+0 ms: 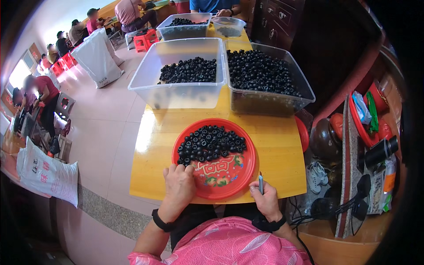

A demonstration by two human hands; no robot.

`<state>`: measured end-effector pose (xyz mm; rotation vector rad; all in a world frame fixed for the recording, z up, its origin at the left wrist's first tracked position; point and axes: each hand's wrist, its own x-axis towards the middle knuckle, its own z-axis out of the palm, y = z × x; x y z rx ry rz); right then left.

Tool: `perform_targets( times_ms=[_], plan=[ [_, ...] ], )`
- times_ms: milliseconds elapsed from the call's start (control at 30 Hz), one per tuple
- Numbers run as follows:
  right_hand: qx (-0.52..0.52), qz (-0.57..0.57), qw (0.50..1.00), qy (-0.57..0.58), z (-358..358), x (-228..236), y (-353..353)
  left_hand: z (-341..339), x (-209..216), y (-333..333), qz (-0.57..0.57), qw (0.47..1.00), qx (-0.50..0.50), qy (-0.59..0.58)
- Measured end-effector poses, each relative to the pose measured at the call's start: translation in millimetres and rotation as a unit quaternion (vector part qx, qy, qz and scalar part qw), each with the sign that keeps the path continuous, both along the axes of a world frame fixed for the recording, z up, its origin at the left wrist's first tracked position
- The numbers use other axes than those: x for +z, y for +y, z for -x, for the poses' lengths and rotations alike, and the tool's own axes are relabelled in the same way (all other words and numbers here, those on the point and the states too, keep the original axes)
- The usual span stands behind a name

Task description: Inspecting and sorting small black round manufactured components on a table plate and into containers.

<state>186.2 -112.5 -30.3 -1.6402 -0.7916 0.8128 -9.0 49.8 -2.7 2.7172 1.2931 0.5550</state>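
A round red tray [250, 163] with a printed pattern lies at the near end of the yellow table. Black, round, ring-like pieces [207, 143] with holes in them are heaped over its far half. My left hand [180, 183] is at the tray's near left rim, next to the pieces. Its fingers are curled closed, and what they hold, if anything, is hidden. Just off the near right rim, my right hand [266, 201] grips a slim grey pen-like tool [261, 184], its narrow tip pointing up and away from me.
Beyond the tray stand two clear plastic bins, the left one [176, 95] partly filled and the right one [269, 99] fuller, both with black pieces. Further back are another bin [185, 31] and a round tub [229, 27]. A cluttered shelf [346, 176] borders my right. White sacks [48, 172] stand left.
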Motion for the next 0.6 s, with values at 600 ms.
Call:
perform_targets(
  times_ms=[600],
  plan=[
    [0.154, -0.172, 0.917, -0.326, 34.6, 51.3, 18.0, -8.4, -2.9, -43.7, 0.729, 0.294, -0.088, -0.612]
  ],
)
